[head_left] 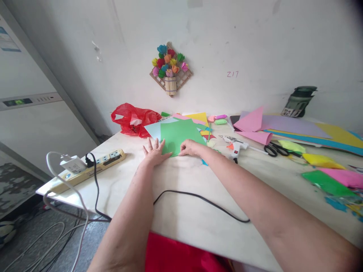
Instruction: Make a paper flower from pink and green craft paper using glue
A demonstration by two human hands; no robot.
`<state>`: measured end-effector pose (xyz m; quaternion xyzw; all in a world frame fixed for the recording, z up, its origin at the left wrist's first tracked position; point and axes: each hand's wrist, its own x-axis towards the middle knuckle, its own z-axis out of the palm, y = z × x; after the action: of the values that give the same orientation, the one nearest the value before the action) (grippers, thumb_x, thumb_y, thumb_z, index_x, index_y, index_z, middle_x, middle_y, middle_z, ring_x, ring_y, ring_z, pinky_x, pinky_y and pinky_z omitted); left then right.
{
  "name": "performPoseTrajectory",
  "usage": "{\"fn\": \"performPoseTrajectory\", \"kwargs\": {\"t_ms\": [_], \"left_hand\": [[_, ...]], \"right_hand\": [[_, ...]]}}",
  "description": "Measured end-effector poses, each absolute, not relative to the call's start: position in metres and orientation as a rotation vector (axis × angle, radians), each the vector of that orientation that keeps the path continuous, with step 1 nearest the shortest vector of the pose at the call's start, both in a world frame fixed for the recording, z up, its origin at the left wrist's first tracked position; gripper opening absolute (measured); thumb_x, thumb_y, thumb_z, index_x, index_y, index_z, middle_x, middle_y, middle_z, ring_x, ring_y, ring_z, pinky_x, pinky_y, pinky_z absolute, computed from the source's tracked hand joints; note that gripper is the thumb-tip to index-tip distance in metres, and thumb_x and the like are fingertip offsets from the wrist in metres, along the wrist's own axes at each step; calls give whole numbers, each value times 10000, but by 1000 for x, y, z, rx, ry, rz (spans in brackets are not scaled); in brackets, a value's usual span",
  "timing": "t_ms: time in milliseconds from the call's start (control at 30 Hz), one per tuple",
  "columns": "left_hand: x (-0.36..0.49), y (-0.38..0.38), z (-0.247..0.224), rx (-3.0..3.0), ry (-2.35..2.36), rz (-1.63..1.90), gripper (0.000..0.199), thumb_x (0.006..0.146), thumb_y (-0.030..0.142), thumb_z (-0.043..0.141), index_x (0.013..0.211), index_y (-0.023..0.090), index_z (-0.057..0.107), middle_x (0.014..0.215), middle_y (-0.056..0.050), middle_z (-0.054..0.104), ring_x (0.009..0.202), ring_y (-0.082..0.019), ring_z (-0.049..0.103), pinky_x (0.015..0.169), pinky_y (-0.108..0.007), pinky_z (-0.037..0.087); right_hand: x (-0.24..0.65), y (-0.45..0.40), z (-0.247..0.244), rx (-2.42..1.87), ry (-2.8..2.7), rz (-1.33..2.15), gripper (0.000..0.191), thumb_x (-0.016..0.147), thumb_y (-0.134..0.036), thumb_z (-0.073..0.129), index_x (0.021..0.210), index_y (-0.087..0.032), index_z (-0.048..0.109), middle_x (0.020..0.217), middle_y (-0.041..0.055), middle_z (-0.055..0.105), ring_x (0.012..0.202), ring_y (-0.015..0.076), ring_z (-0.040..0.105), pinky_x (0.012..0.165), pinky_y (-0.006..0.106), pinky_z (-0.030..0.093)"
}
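Note:
A sheet of green paper point(181, 132) lies on the table over a light blue sheet point(154, 130) and other coloured sheets. My left hand point(154, 152) rests flat with its fingers spread at the green sheet's left front corner, the thumb reaching along the front edge. At that same edge, a little to the right, my right hand point(190, 147) is closed, thumb and fingers pinching the paper. Just right of it lies a white glue gun point(237, 147). Small paper scraps point(208, 135) sit between the glue gun and the green sheet.
On the left stands a power strip point(110, 158) with plugs. A black cable point(198, 195) crosses the table in front of me. Behind are a red plastic bag point(136, 120) and the wall. To the right lie black scissors point(278, 149), a pink paper cone point(256, 136) and clay packs point(323, 161).

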<state>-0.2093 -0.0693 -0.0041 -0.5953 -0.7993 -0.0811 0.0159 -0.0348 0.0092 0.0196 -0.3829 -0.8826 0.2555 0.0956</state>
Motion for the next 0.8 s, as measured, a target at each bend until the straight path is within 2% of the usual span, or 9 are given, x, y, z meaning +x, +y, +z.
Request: {"fn": "performPoseTrajectory", "kwargs": {"t_ms": [233, 500, 667, 800], "left_hand": [[-209, -69, -4, -1837, -2520, -258, 861, 671, 710, 369, 1401, 294, 182, 1488, -22, 46, 1291, -322, -227, 981, -610, -79], [-209, -67, -4, -1777, -2532, -289, 905, 638, 719, 421, 1400, 289, 192, 1486, -24, 82, 1298, -321, -212, 1000, -591, -72], [-204, -72, 3, -1859, -2383, -282, 784, 725, 680, 333, 1390, 277, 236, 1479, -39, 139, 1311, -304, -188, 1003, -593, -63], [-190, -73, 8, -1855, -2242, -293, 759, 750, 683, 274, 1382, 264, 266, 1477, -46, 147, 1321, -307, -161, 1010, -580, -72]], "right_hand": [[-39, 5, 25, -1305, -2624, 694, 198, 663, -347, 655, 745, -167, 665, 713, -5, 637, 603, 97, 523, 517, 199, 355], [-57, 9, 41, -1638, -2801, 489, 344, 566, -419, 731, 811, -183, 681, 844, 74, 669, 782, 202, 610, 649, 275, 447], [-59, 10, 45, -1658, -2873, 485, 433, 577, -473, 709, 908, -196, 680, 927, 70, 668, 872, 210, 605, 707, 268, 453], [-57, 7, 45, -1653, -2890, 479, 409, 642, -447, 668, 968, -200, 667, 985, 54, 657, 906, 196, 594, 724, 255, 449]]}}
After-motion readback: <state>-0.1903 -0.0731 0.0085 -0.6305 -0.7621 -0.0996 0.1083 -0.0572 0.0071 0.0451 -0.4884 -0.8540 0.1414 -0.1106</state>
